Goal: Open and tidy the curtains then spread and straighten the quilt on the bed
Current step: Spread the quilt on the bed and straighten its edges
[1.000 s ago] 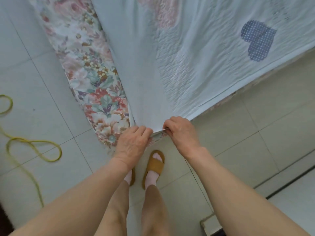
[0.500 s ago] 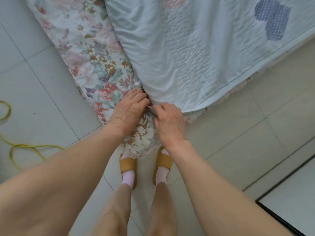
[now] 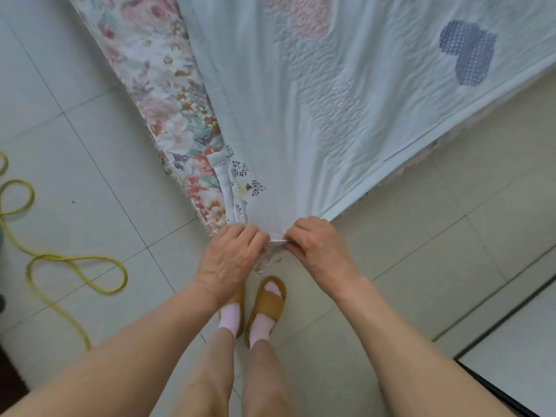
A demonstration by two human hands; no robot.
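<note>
A pale blue-white quilt point(image 3: 316, 121) with a pink heart patch and a dotted blue heart patch point(image 3: 467, 52) lies over the bed, drawn taut toward its near corner. My left hand point(image 3: 231, 254) and my right hand point(image 3: 316, 248) both pinch that corner, side by side, just off the bed's corner above my feet. A strip of the quilt's printed underside point(image 3: 240, 182) shows turned up beside the corner. Under the quilt, the flowered bed sheet point(image 3: 168, 94) is exposed along the left edge. No curtains are in view.
The floor is pale tile point(image 3: 421, 236). A yellow cord point(image 3: 72, 266) loops on the floor at the left. My feet in tan slippers point(image 3: 267, 302) stand right at the bed corner. A dark-edged white panel point(image 3: 517, 341) runs along the lower right.
Both hands pulled the quilt corner back off the bed corner toward me and lower. The quilt went from slack and bunched to stretched, and its printed underside now shows.
</note>
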